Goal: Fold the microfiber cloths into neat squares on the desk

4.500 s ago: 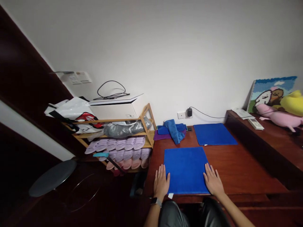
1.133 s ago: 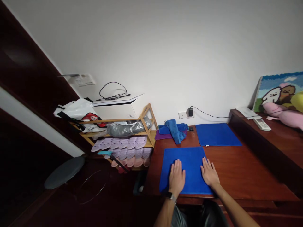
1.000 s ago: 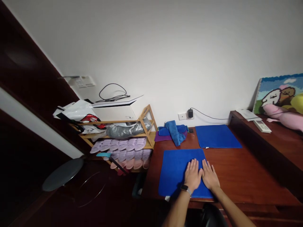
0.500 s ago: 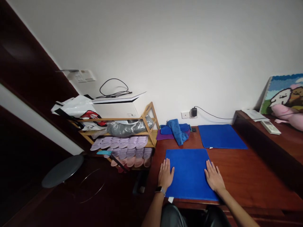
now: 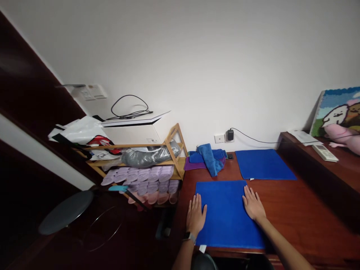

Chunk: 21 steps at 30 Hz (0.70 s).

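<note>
Your lighting's pretty dim tbh: the wall (image 5: 213,71) gets a soft grey glow, but the floor (image 5: 135,245) at lower left is basically black. You've got tiny glints on the wrap (image 5: 143,157) and a faint sheen on the bench (image 5: 303,213). Edges stretch wide-angle style, the switches (image 5: 91,92) look smeary, your hands (image 5: 254,206) fairly crisp.

Pale wall (image 5: 180,67), reddish-brown desk (image 5: 303,210), wooden rack (image 5: 176,150), round stool (image 5: 67,212)

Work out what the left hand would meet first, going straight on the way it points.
Beyond the near blue towel, the left hand would probably meet the purple cloth first, poking out under the blue cloths; depth is unclear.
</note>
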Available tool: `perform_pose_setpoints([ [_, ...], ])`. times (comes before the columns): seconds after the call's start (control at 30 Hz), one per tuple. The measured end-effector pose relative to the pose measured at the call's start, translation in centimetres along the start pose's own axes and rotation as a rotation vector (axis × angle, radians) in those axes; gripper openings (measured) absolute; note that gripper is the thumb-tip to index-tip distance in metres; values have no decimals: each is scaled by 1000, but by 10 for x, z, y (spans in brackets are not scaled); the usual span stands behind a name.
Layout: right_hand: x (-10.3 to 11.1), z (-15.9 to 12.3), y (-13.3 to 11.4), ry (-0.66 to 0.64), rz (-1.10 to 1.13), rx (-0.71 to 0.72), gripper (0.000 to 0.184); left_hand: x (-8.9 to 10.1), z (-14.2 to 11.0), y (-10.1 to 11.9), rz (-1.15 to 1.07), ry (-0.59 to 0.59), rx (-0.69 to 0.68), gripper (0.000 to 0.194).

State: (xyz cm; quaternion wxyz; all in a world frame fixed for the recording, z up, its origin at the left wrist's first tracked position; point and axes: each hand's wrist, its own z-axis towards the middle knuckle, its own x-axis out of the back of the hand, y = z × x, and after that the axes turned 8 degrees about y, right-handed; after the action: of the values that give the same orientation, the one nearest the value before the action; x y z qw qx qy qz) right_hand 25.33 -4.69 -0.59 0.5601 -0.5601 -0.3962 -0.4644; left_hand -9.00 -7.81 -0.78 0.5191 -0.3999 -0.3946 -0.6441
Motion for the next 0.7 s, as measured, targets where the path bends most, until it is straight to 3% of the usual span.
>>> perform_pose_setpoints([
  [0.1, -5, -1, 2, 22, 24, 4, 71, 2, 4, 4, 15, -6, -3, 64],
  [0.17, -5, 0, 2, 46, 32, 12, 70, 4, 11, 25, 2, 13, -16, 63],
  [0.23, -5, 0, 2, 60, 29, 16, 70, 4, 23, 68, -56, 28, -71, 61],
  [0.37, -9, 0, 7, 52, -2, 67, 67, -8, 56, 181, -301, -38, -294, 63],
  [0.47, -17, -1, 12, 63, -25, 148, 68, -21, 76, 230, -401, -146, -345, 64],
  [0.5, -20, -1, 14, 65, -29, 146, 68, -24, 79, 233, -410, -174, -345, 64],
  [0.57, -22, 0, 14, 60, -29, 108, 66, -29, 80, 218, -398, -196, -338, 65],
  [0.7, -17, 1, 8, 43, -25, 32, 69, -21, 67, 132, -261, -148, -218, 67],
])
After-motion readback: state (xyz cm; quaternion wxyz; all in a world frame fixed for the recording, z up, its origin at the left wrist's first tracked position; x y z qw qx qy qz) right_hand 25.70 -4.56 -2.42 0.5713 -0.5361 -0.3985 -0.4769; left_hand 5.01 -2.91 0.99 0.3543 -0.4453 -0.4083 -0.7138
